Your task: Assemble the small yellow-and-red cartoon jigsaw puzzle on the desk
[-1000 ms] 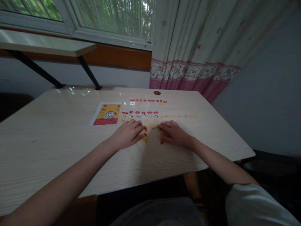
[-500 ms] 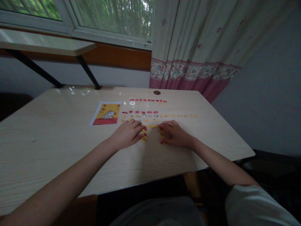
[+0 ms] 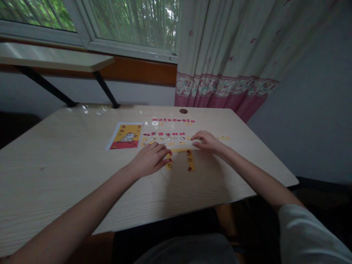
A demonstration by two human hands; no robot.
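Nearest on the desk [image 3: 132,205], here's the puzzle [image 3: 191,161], a three-sided border, open toward the person! Left hand [image 3: 150,158] at its left strip, thumb and forefinger parted; whether they pinch a piece, I can't tell. Right hand [image 3: 208,142] beyond the right strip, by the yellow pieces [image 3: 226,138], fingers loosely curled, any hold unclear. Farther, red pieces [image 3: 161,134] in two rows, picture [image 3: 125,137] to their left, then curtain [image 3: 220,44].

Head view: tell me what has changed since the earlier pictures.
The right hand has left the right strip of joined puzzle pieces and moved forward, away from the person, to the loose pieces; whether it holds one is unclear. The left hand stays at the left strip; the picture sheet is unmoved.
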